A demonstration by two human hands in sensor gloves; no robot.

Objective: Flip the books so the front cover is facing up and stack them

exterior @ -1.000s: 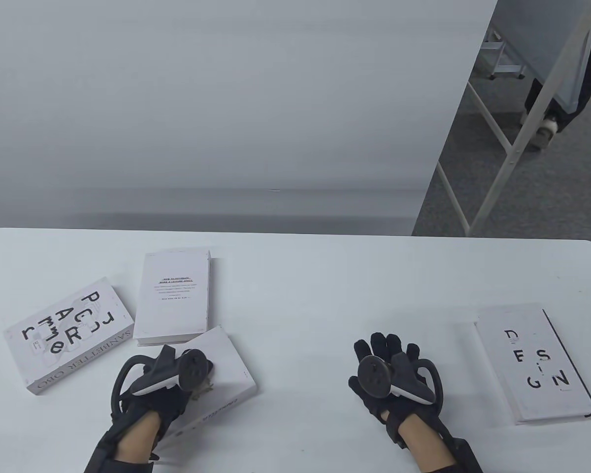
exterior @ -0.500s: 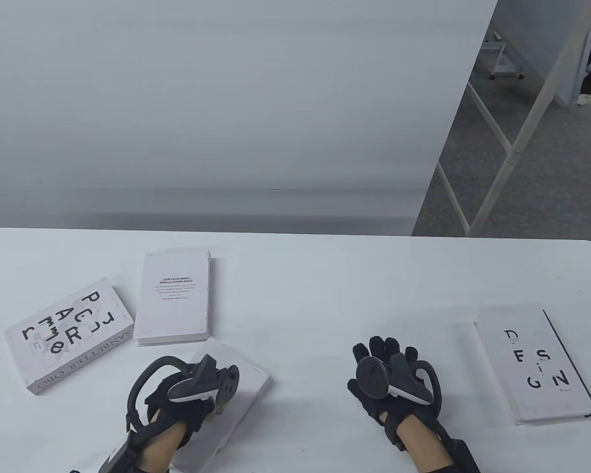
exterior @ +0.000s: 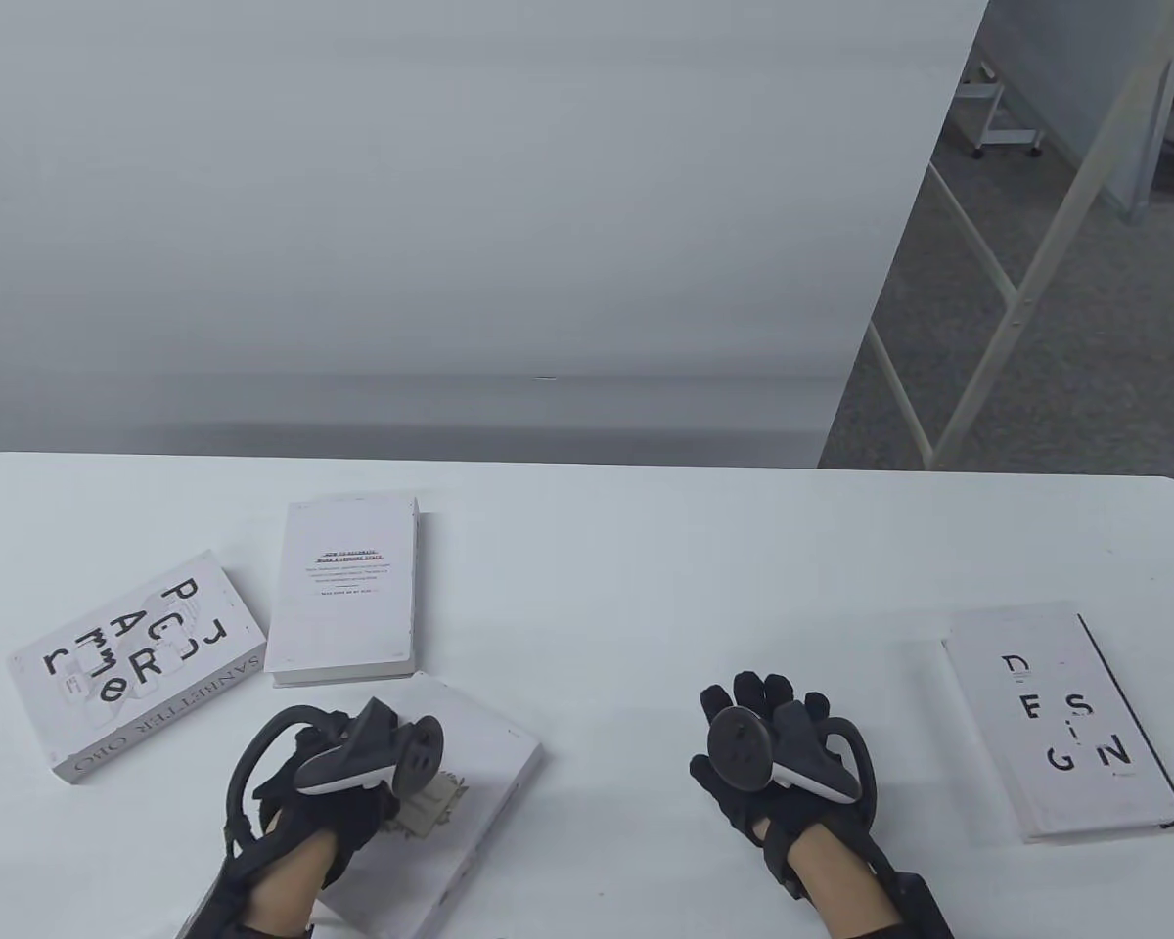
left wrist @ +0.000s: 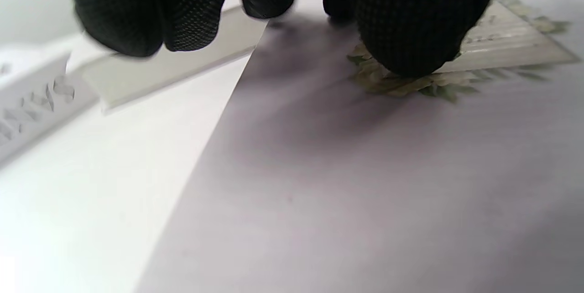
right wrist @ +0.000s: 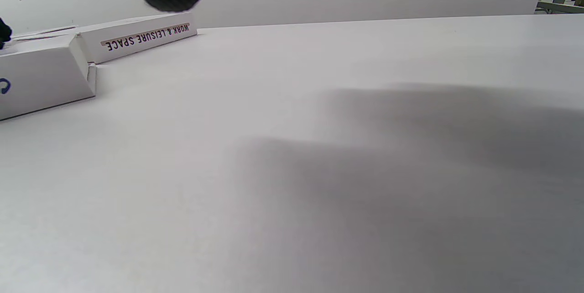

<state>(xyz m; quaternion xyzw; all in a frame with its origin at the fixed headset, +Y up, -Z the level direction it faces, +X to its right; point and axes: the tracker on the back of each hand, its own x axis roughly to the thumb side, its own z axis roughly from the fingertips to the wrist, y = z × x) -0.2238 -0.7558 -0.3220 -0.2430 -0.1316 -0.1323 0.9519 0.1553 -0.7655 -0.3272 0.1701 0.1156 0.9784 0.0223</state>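
Observation:
Four white books lie on the white table (exterior: 626, 587). My left hand (exterior: 352, 797) rests on the nearest one, a book with a plant picture (exterior: 479, 782) facing up. In the left wrist view one fingertip (left wrist: 410, 23) presses on that picture (left wrist: 438, 83), and the other fingers hang past the book's left edge. My right hand (exterior: 758, 719) lies open and flat on the bare table, holding nothing. A book with scattered black letters (exterior: 137, 665) is at the far left. A book with small text (exterior: 347, 587) is behind my left hand. A book reading DESIGN (exterior: 1066, 724) is at the right.
A grey wall stands behind the table's far edge. At the right, beyond the table, there is grey floor with a white frame (exterior: 1017, 274). In the right wrist view the small-text book's spine (right wrist: 146, 35) reads WORK & LEISURE SPACE.
My left hand has slid and turned the plant-picture book right and nearer, away from the small-text book. Its picture now shows beside the hand. My right hand has not moved.

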